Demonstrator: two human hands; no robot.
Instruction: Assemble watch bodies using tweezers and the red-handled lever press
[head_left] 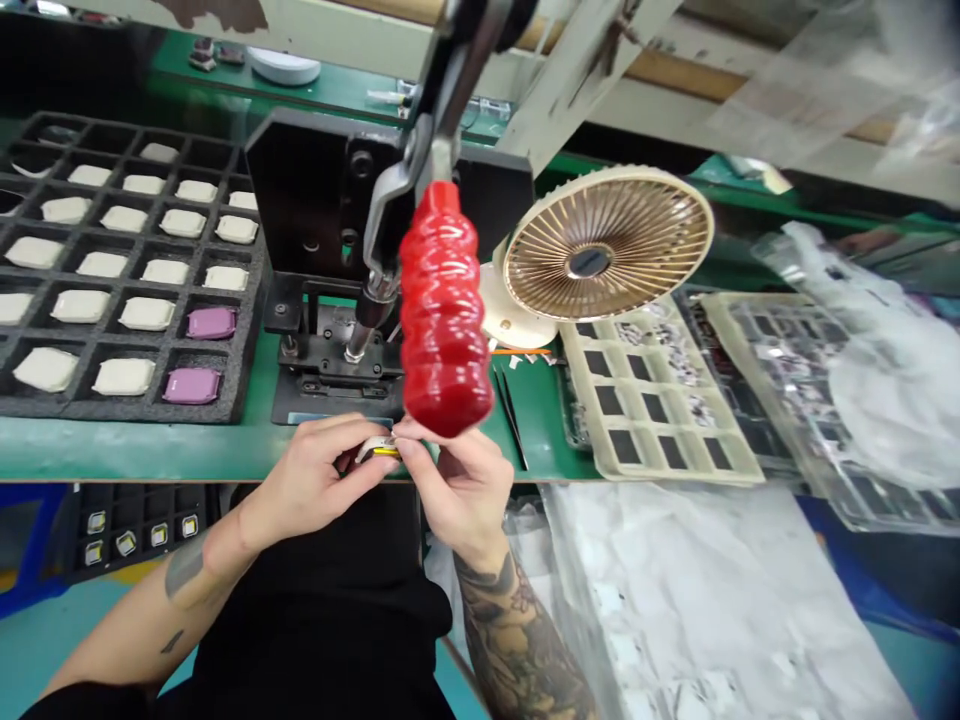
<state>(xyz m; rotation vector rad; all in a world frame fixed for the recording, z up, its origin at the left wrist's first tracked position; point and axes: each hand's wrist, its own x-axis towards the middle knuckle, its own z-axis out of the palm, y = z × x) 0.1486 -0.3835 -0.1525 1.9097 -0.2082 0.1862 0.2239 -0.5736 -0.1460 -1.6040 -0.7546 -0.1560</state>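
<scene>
A small white casing [377, 445] with a yellow strip along its lower side is held up at the table's front edge. My left hand [319, 475] pinches it from the left between thumb and fingers. From the other side, the thumb and fingertips of my right hand [461, 490] close on its right end. Part of my right hand is hidden behind the red ridged handle [446, 310] of a lever press. Just beyond my hands sits the press's black metal base [337, 385].
On the left, a dark foam tray [251, 330] carries white casings and two purple ones [193, 386]. A fan [607, 245] stands right of the press, near black tweezers [511, 420] and a compartmented parts tray [679, 470]. Plastic bags [720, 580] lie at right; a lower tray [139, 500] holds several casings.
</scene>
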